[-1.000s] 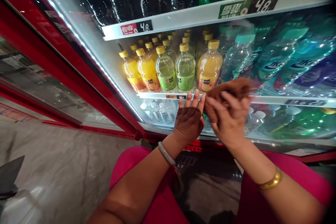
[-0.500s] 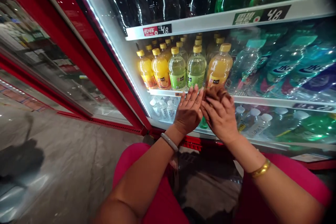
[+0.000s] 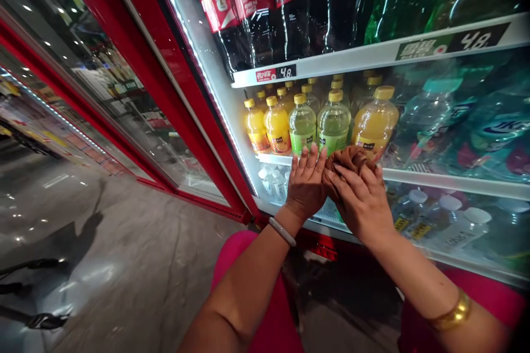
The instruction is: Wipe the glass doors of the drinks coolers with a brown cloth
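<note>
My left hand (image 3: 305, 187) has its fingers stretched out and slightly apart, in front of a white shelf edge (image 3: 451, 182) of a drinks cooler. A grey bangle is on that wrist. Right beside it, my right hand (image 3: 364, 198) is closed around a bunched brown cloth (image 3: 351, 159), its fingers curled over the folds. Behind the hands stand a green-labelled juice bottle (image 3: 334, 118) and a larger orange juice bottle (image 3: 376, 118), both with yellow caps. I cannot tell whether glass lies between the hands and the shelf.
Large cola bottles (image 3: 256, 11) fill the shelf above. Blue-capped bottles (image 3: 430, 116) stand to the right, white-capped water bottles (image 3: 464, 229) below. The cooler's red frame (image 3: 174, 83) slopes along the left, above the grey floor (image 3: 157, 270). My knees flank the cooler's base.
The view has swung, so the cooler sits further right and lower, with more of the cola bottles showing. The brown cloth bunches up more visibly over my right fingers. My left hand stays outstretched.
</note>
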`<act>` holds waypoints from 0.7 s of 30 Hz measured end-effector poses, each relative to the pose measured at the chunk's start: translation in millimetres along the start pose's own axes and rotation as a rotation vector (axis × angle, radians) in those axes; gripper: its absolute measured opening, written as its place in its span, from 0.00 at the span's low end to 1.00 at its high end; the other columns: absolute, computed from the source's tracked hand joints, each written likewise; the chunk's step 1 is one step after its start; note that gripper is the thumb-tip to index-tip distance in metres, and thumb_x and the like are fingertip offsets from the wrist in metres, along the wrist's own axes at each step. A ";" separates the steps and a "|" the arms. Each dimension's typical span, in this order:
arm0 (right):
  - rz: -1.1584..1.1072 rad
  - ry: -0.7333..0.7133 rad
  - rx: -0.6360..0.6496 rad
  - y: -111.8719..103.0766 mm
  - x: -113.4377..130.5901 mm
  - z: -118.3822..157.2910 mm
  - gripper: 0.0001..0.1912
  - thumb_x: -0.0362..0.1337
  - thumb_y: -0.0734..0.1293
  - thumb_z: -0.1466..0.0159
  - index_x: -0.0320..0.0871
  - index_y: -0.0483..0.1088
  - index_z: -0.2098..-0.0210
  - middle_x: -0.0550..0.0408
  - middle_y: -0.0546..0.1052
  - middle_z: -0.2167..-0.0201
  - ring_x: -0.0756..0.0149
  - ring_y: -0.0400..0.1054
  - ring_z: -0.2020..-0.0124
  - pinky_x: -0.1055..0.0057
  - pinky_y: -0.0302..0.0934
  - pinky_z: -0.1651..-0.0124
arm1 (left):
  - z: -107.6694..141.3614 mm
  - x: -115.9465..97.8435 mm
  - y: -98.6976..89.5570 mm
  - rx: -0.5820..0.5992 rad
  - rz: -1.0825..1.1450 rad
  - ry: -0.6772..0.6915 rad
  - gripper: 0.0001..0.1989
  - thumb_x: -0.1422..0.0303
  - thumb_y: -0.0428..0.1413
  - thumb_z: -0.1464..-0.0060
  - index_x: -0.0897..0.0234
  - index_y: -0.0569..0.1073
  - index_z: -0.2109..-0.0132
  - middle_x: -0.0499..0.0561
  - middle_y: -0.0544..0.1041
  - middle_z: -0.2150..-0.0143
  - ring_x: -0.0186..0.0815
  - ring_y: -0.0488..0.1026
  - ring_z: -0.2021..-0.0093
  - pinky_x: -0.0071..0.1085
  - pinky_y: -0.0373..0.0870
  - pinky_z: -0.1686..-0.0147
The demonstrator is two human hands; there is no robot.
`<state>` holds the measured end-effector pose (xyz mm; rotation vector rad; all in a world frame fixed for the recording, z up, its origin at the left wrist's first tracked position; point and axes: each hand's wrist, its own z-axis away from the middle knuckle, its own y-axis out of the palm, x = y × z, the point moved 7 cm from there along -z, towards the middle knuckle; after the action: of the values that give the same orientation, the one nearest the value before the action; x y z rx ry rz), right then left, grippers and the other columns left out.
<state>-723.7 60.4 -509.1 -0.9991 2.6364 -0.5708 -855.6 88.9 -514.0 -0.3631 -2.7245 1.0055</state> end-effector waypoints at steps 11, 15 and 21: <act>0.047 0.070 -0.096 3.9 -1.2 1.4 0.32 0.34 0.74 0.37 0.51 0.68 0.34 0.48 0.77 0.41 0.43 0.64 0.35 0.36 0.51 0.26 | -0.6 -0.9 -1.0 0.107 -0.040 -0.093 0.37 0.65 0.48 0.32 0.68 0.47 0.22 0.60 0.49 0.21 0.51 0.45 0.21 0.54 0.49 0.24; -0.013 -0.052 -0.026 12.5 0.7 19.4 0.36 0.34 0.71 0.35 0.55 0.63 0.30 0.51 0.78 0.41 0.46 0.69 0.38 0.44 0.57 0.27 | 5.3 4.8 -6.1 0.129 -0.087 -0.074 0.37 0.65 0.48 0.32 0.68 0.46 0.22 0.59 0.48 0.20 0.50 0.42 0.20 0.53 0.49 0.24; -0.066 0.188 -0.173 1.8 -16.5 16.0 0.41 0.36 0.76 0.41 0.61 0.64 0.31 0.48 0.72 0.35 0.35 0.64 0.34 0.36 0.59 0.31 | 15.8 12.6 -13.1 0.144 -0.124 -0.073 0.37 0.65 0.50 0.33 0.68 0.47 0.22 0.59 0.48 0.20 0.48 0.44 0.20 0.50 0.51 0.24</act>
<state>-706.7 68.5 -522.4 -1.1362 2.8685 -0.4790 -874.0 73.5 -515.7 -0.1343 -2.6788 1.1923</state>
